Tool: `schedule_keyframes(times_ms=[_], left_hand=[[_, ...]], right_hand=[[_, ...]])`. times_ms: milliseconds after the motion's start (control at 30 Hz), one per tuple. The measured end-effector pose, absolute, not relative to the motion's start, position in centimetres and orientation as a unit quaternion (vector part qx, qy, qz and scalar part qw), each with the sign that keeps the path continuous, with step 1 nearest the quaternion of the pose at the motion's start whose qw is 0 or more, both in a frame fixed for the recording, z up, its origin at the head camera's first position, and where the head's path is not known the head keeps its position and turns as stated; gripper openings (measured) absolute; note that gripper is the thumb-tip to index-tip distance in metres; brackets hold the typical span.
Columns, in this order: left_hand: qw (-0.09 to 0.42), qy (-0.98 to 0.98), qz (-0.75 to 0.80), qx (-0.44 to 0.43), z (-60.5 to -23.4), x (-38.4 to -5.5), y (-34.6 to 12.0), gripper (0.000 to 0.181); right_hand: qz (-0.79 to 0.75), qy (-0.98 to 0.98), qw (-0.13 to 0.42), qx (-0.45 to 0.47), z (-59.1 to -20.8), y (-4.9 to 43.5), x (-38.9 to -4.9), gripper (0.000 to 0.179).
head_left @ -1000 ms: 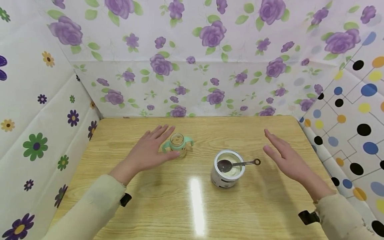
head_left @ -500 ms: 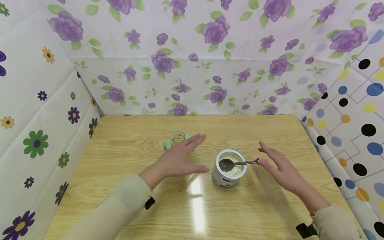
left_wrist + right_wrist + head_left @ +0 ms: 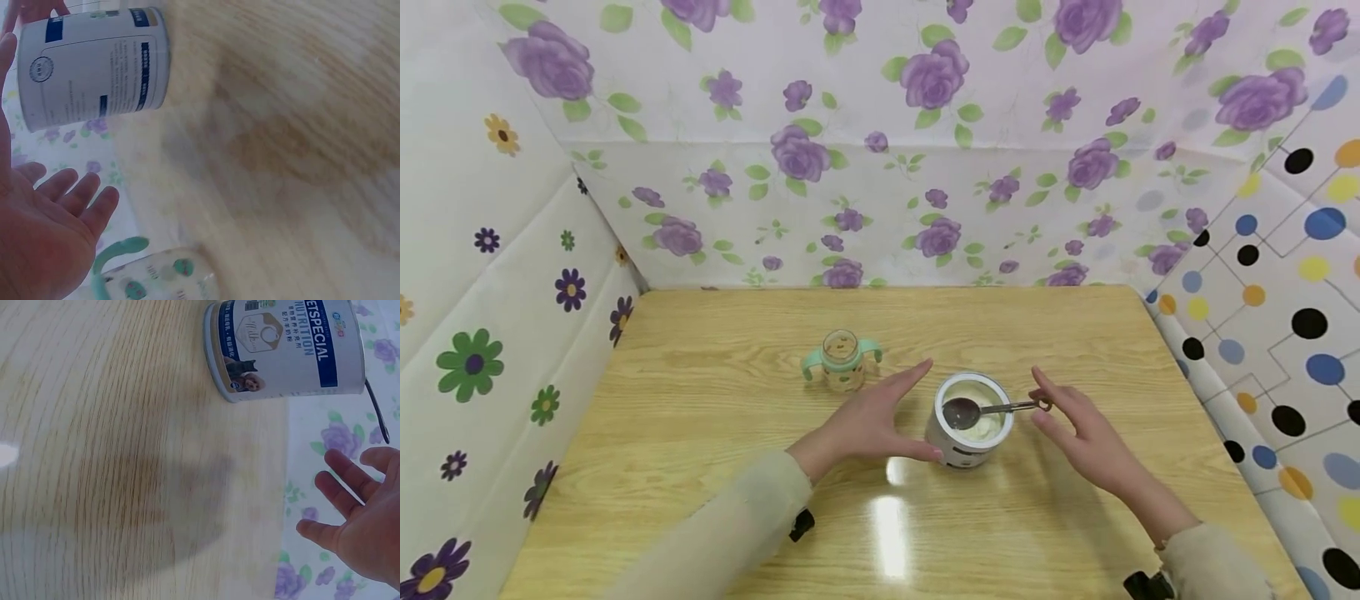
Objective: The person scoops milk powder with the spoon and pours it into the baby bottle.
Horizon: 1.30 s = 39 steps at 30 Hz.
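A white milk powder can [image 3: 957, 442] with blue print stands lidless on the table, pale powder inside it. Across its rim lies a dark metal spoon [image 3: 962, 413], its ringed handle sticking out to the right. My left hand [image 3: 868, 423] is at the can's left side, thumb and fingers spread apart, thumb tip close to the wall. On the other side my right hand [image 3: 1090, 440] has its thumb and index finger around the handle's end in the head view. The right wrist view shows that palm [image 3: 375, 534] with loose fingers, apart from the spoon handle [image 3: 377, 412].
A baby bottle [image 3: 842, 363] with mint-green handles and no lid stands behind my left hand; its printed side [image 3: 162, 275] shows in the left wrist view. The wooden table [image 3: 715, 350] is enclosed by flowered cloth [image 3: 880, 208] behind and patterned cloth at both sides.
My left hand has moved right, past the bottle, to the can's left side. My right hand has come left to the spoon handle's end. The can, spoon and bottle stay put.
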<state>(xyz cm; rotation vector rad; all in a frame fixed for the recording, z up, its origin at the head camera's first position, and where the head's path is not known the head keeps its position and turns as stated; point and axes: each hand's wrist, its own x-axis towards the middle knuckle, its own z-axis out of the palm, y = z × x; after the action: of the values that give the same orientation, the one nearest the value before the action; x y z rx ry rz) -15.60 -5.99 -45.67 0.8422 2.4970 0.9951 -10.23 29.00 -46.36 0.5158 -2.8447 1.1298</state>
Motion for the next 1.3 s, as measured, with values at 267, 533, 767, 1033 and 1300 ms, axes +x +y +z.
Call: schedule_keyframes(times_ms=[267,533,767,1033,1300], left_hand=[[0.168,0.861,0.398,0.269,-48.1,-15.8,-4.8,0.127],[0.172,0.841,0.439,0.266,-49.5,-16.0,-3.9,0.126],[0.171,0.808,0.491,0.279,-50.6,-16.0,-3.0,0.119],[0.155,0.792,0.519,0.282,-51.1,-15.7,-2.1,0.111],[0.169,0.767,0.557,0.269,-51.2,-15.6,-2.1,0.107]], right_hand=[[0.379,-0.914,0.019,0.144,-46.8,28.1,-10.6,0.055],[0.404,-0.905,0.005,0.130,-47.7,28.0,-10.4,0.027],[0.386,-0.911,0.032,0.140,-48.4,27.8,-11.0,0.023],[0.397,-0.908,0.017,0.133,-47.9,27.5,-11.4,0.034],[0.446,-0.885,0.018,0.130,-46.7,27.3,-11.7,0.031]])
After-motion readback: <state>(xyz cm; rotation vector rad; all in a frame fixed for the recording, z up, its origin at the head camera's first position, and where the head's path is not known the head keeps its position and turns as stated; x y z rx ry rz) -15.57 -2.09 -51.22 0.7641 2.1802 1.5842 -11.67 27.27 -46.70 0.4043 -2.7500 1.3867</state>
